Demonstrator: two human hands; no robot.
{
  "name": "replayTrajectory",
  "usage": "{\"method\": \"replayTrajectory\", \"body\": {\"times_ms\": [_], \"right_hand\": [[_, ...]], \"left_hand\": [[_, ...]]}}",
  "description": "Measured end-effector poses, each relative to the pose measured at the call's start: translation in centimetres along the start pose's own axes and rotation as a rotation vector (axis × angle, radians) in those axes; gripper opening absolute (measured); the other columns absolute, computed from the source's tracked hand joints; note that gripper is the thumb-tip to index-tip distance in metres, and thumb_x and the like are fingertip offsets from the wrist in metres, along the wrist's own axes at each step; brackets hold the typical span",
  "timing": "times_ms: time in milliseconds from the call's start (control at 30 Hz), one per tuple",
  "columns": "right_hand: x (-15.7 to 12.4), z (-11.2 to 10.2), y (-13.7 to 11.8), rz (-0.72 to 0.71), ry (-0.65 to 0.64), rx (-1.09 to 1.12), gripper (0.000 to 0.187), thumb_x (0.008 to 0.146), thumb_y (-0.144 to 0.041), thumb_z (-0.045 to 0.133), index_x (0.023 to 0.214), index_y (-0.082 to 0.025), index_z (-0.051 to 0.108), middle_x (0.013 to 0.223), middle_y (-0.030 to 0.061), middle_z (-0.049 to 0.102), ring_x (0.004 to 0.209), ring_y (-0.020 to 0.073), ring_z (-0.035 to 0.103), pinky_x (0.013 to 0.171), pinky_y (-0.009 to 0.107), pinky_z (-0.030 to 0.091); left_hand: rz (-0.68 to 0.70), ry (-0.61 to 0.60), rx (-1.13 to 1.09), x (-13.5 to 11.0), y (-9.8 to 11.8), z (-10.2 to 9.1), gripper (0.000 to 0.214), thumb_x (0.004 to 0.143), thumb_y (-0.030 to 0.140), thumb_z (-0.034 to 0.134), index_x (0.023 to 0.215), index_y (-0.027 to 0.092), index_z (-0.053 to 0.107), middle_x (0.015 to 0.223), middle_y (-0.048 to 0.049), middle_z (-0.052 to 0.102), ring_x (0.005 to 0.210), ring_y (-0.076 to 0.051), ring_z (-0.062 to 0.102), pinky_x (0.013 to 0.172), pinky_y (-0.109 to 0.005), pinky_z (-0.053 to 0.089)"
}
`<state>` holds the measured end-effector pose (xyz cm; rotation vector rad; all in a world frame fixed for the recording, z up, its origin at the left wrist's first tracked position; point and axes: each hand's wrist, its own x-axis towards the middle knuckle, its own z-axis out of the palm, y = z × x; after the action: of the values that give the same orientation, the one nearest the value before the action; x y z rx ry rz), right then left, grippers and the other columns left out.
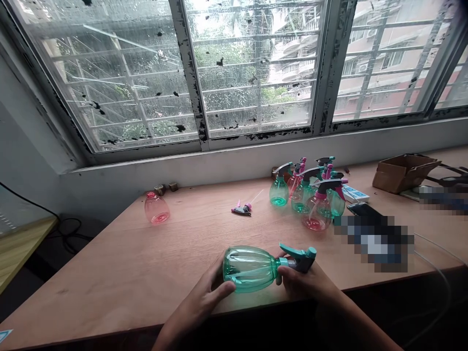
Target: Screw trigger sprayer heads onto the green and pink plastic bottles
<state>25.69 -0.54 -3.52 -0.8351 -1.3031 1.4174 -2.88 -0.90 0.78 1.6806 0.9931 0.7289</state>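
Observation:
A green see-through spray bottle [252, 267] lies on its side near the front edge of the wooden table [120, 263]. My left hand [208, 297] cups its round body from below and the left, fingers curled on it. My right hand [305, 282] grips the neck just under the teal and grey trigger head [299, 257]. A loose pink and grey spray head [242, 209] lies farther back in the middle. A pink bottle with no head [156, 209] stands at the back left.
Several finished green and pink spray bottles [310, 197] stand grouped at the back right. A cardboard box [402, 172] sits at the far right by the window sill. Blurred-out items lie right of my hands. A cable [435, 253] trails over the table's right edge.

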Motion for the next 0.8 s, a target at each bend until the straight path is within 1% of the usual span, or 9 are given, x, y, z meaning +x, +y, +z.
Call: {"method": "replayTrajectory", "body": {"times_ms": [67,167,300,400,467,533,600,700,800], "right_hand": [[0.04,-0.02,0.00,0.003,0.016,0.003,0.039,0.081,-0.048,0.076,0.096,-0.017,0.059,0.065,0.0026,0.074,0.044,0.0140,0.062,0.042,0.024,0.045],[0.07,-0.07,0.12,0.004,0.015,0.020,0.038,0.082,-0.049,0.075,0.096,-0.018,0.058,0.062,0.0010,0.072,0.041,0.0136,0.061,0.040,0.023,0.044],[-0.02,-0.02,0.16,0.008,-0.013,0.024,0.038,0.081,-0.049,0.075,0.097,-0.019,0.058,0.066,0.0019,0.074,0.043,0.0142,0.061,0.041,0.024,0.045],[-0.11,0.05,-0.01,-0.012,-0.038,0.005,0.039,0.081,-0.048,0.076,0.100,-0.019,0.059,0.070,0.0028,0.075,0.047,0.0143,0.062,0.046,0.025,0.047],[-0.11,0.03,-0.14,-0.031,-0.046,-0.018,0.041,0.082,-0.051,0.074,0.102,-0.018,0.060,0.072,0.0040,0.075,0.049,0.0147,0.064,0.046,0.025,0.047],[-0.06,-0.05,-0.20,-0.017,-0.030,-0.039,0.043,0.085,-0.057,0.068,0.100,-0.017,0.059,0.070,0.0046,0.075,0.048,0.0150,0.064,0.044,0.023,0.044],[0.03,-0.13,-0.15,0.020,-0.010,-0.049,0.045,0.088,-0.061,0.061,0.099,-0.018,0.058,0.059,0.0012,0.070,0.042,0.0143,0.062,0.041,0.022,0.041],[0.14,-0.16,0.15,0.083,-0.002,-0.032,0.046,0.089,-0.064,0.057,0.099,-0.019,0.054,0.042,-0.0084,0.053,0.031,0.0118,0.050,0.036,0.020,0.035],[-0.06,-0.13,0.39,0.078,0.009,-0.016,0.049,0.085,-0.067,0.060,0.098,-0.020,0.054,0.039,-0.0137,0.038,0.028,0.0077,0.035,0.033,0.019,0.028]], "left_hand": [[0.003,-0.010,-0.007,0.03,0.10,0.08,0.079,0.089,0.038,0.068,0.155,0.032,0.024,0.165,-0.0029,0.025,0.151,-0.032,0.022,0.124,-0.050,0.018],[0.040,-0.013,-0.055,0.03,0.19,0.33,0.091,0.085,0.029,0.074,0.156,0.039,0.017,0.166,0.0005,0.022,0.149,-0.031,0.027,0.122,-0.049,0.024],[0.039,0.006,-0.030,-0.05,-0.12,0.27,0.103,0.080,0.036,0.078,0.157,0.035,0.010,0.167,-0.0019,0.017,0.152,-0.032,0.016,0.125,-0.050,0.013],[0.033,0.021,-0.025,-0.03,-0.31,0.03,0.088,0.086,0.045,0.070,0.157,0.029,0.021,0.166,-0.0045,0.021,0.152,-0.033,0.015,0.124,-0.051,0.013],[0.033,0.030,-0.010,0.07,-0.23,0.00,0.083,0.084,0.042,0.073,0.154,0.028,0.030,0.163,-0.0052,0.029,0.151,-0.034,0.021,0.124,-0.051,0.014],[0.029,0.055,0.005,0.24,-0.04,0.12,0.087,0.078,0.034,0.080,0.152,0.031,0.035,0.161,-0.0045,0.035,0.149,-0.034,0.026,0.124,-0.050,0.017],[0.024,0.085,0.012,0.45,0.09,0.35,0.093,0.072,0.028,0.085,0.151,0.034,0.036,0.160,-0.0036,0.036,0.146,-0.034,0.032,0.122,-0.050,0.025],[0.036,0.102,0.013,0.70,-0.03,0.70,0.097,0.069,0.022,0.087,0.150,0.038,0.036,0.160,-0.0032,0.036,0.141,-0.034,0.039,0.117,-0.050,0.036],[0.073,0.113,-0.007,0.57,-0.22,0.87,0.097,0.070,0.022,0.086,0.150,0.038,0.035,0.160,-0.0035,0.035,0.141,-0.034,0.039,0.117,-0.049,0.036]]}}
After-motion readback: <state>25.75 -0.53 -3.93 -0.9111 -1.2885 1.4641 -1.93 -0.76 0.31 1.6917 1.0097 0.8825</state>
